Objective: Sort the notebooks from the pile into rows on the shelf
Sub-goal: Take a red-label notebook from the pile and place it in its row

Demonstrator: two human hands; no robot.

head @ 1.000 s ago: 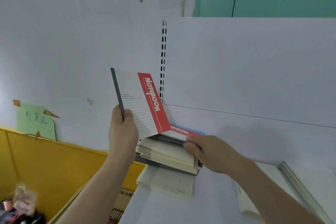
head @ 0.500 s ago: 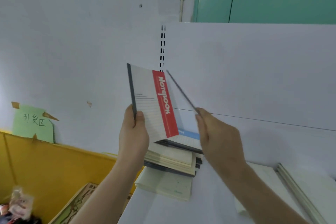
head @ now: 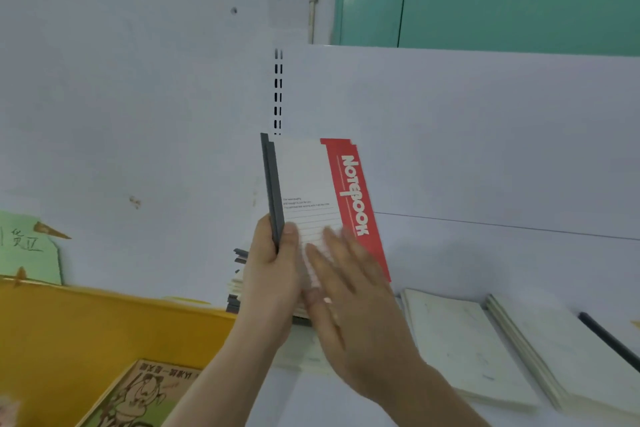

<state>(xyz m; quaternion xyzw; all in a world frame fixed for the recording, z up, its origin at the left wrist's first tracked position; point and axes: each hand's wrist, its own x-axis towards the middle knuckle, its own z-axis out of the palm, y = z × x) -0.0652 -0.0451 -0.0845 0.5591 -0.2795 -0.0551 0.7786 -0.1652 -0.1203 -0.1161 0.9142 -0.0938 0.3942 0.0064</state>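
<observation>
The left hand (head: pixel 273 274) is closed on the lower spine edge of two red-and-white notebooks (head: pixel 311 191), the thumb lying across the front cover and the fingers wrapped behind; the pair is held upright and slightly staggered above the left end of the shelf (head: pixel 363 402), with two dark grey spines seen side by side and the word "Notebook" printed down the red band. The right hand (head: pixel 349 308) is laid flat over the lower part of the front cover, its fingers (head: pixel 329 253) spread and blurred, so it cannot be told whether the cover is actually being touched. Directly behind and below both hands, a pile of notebooks (head: pixel 237 288) is stacked flat near the shelf's left edge, mostly hidden by the wrists, with only its grey spines and cream page edges seen. Towards the right end of the shelf, two cream-coloured stacks (head: pixel 460 340) are laid flat side by side, close to each other, and a dark strip (head: pixel 609 340) is seen lying at the far right edge. A white back panel (head: pixel 485 135) with a slotted upright (head: pixel 278 94) is seen rising behind the shelf. Beyond the shelf's left edge, a yellow box (head: pixel 86 333) is seen, with a printed brown card (head: pixel 145 399) inside it and a green paper label (head: pixel 27 246) taped above.
</observation>
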